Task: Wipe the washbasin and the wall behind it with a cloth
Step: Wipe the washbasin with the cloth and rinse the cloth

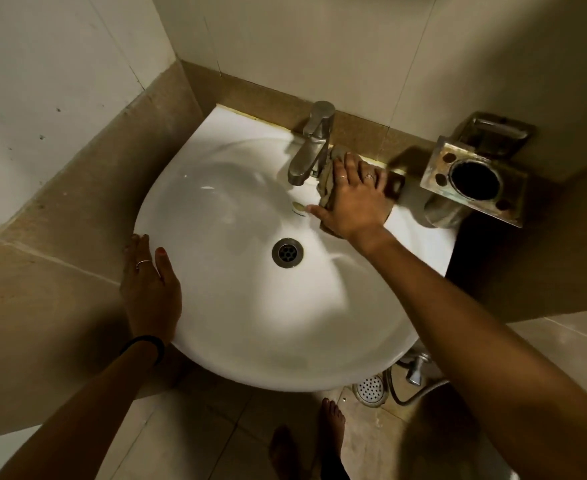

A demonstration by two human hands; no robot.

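Glossy white washbasin (250, 306), brushed-metal tap (311, 147) (tarnished holder (472, 174)).

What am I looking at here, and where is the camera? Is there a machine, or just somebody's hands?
No machine: a person wears one camera on the head, so you look down along both arms. Below is a white washbasin with a tap and a drain. The right hand presses a cloth flat on the ledge beside the tap. The left hand rests on the basin's rim. A metal holder hangs on the wall at the right.
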